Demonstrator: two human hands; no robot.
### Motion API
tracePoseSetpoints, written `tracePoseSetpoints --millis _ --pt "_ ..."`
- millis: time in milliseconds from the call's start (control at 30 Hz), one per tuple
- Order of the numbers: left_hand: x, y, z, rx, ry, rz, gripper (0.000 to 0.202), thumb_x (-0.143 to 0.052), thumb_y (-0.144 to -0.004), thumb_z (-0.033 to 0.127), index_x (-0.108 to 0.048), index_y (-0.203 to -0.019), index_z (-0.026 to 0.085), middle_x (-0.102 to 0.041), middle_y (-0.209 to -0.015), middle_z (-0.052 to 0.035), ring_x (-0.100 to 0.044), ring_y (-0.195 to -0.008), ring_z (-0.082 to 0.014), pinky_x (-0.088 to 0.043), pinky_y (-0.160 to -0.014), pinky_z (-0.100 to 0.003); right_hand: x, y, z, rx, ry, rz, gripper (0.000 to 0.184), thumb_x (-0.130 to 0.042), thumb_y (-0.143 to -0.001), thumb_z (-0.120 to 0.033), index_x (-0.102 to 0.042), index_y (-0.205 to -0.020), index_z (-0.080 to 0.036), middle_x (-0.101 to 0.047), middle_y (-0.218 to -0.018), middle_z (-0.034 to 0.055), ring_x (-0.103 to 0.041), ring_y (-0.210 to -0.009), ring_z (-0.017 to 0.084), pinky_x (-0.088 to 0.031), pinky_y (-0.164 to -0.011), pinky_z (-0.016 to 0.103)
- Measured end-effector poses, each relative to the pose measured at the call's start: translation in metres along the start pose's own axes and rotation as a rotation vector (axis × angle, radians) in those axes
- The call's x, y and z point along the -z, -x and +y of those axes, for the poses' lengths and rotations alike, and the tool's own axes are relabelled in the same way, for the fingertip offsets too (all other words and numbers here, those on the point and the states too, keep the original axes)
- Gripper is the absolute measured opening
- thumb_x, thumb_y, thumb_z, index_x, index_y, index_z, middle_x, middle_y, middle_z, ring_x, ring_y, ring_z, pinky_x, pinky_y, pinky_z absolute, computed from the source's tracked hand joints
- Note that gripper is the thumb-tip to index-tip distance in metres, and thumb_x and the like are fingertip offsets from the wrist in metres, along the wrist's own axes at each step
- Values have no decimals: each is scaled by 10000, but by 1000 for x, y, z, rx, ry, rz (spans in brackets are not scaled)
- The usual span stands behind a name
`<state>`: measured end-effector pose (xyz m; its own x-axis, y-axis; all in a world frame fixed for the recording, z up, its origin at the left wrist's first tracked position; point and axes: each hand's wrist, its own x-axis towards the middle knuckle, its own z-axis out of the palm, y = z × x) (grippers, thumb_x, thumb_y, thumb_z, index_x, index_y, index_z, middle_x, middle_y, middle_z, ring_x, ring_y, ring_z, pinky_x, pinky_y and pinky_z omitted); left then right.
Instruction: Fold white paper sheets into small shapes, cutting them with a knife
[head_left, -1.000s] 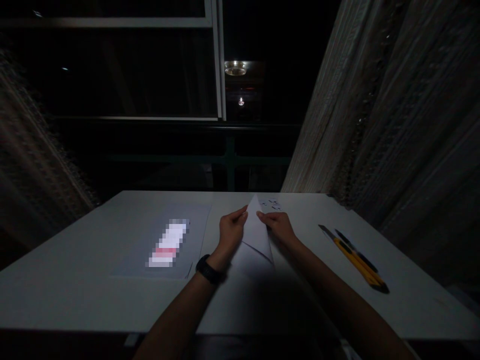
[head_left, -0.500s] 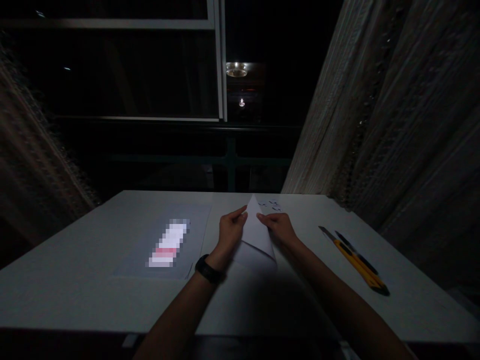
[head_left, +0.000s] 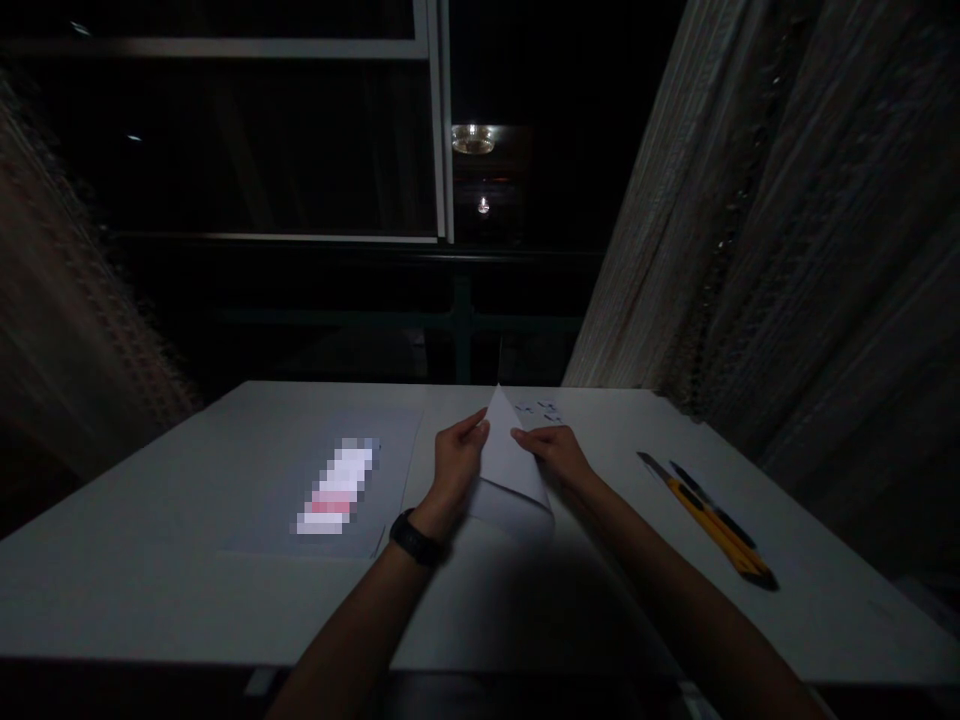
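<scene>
Between my two hands is a folded sheet of white paper [head_left: 511, 460], its pointed tip upward and its lower edge loose above the table. My left hand [head_left: 459, 455] pinches its left edge, thumb on the front and fingers behind. On the right edge, my right hand [head_left: 555, 450] grips in the same way, thumb on the face of the fold. The fingers behind the paper are mostly hidden. A dark band [head_left: 416, 540] circles my left wrist. Just beyond my right hand lies a sheet with small printed figures [head_left: 551, 408], partly covered by the folded paper.
A yellow utility knife [head_left: 712, 525], blade showing, lies on the white table [head_left: 135, 580] at the right beside a dark pen [head_left: 709, 500]. On the left, a lit, pixelated phone screen [head_left: 337, 490] rests on white sheets [head_left: 259, 530]. Curtains [head_left: 637, 230] hang behind the table, by a dark window.
The folded paper's tip has shifted slightly left and tilted, and my left hand has moved a little left with it. My right hand has barely moved.
</scene>
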<state>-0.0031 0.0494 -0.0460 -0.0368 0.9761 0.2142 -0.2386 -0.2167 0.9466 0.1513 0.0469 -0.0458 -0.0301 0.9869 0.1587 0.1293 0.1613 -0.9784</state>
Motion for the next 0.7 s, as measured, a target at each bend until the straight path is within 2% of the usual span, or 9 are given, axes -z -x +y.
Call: tracePoseSetpoints --millis 200,333,433,533,700 --pt "2 -2 0 84 13 -4 362 -699 -653 292 -692 -952 86 -705 -875 -121 -645 -756 -217 -491 -651 -283 2 -1 -2 28 80 19 403 -667 -595 -524 -646 -494 -134 -568 -463 6 -460 -452 116 -343 -467 245" --pt "4 0 4 171 47 -78 373 -719 -628 346 -700 -896 87 -704 -747 -100 -634 -648 -193 -471 -578 -264 5 -3 -2 51 111 -4 399 -670 -602 -513 -654 -506 -126 -575 -475 12 -462 -464 117 -349 -473 246" --pt "3 2 5 218 53 -117 347 -724 -614 395 -700 -768 85 -685 -662 -84 -607 -554 -167 -448 -521 -251 5 -3 -2 51 112 -28 404 -672 -603 -512 -647 -497 -123 -564 -468 10 -452 -460 113 -337 -467 243" --pt "3 2 6 226 65 -99 321 -732 -604 391 -686 -701 88 -670 -618 -72 -589 -522 -151 -433 -502 -241 4 -2 -1 53 73 -56 397 -673 -613 -504 -642 -499 -126 -553 -466 0 -443 -463 106 -326 -474 240" --pt "4 1 13 272 145 -77 301 -749 -584 360 -676 -687 87 -670 -618 -77 -591 -521 -152 -442 -519 -247 6 -4 3 8 3 -109 400 -678 -624 -491 -610 -469 -129 -495 -428 -24 -381 -433 82 -272 -458 236"
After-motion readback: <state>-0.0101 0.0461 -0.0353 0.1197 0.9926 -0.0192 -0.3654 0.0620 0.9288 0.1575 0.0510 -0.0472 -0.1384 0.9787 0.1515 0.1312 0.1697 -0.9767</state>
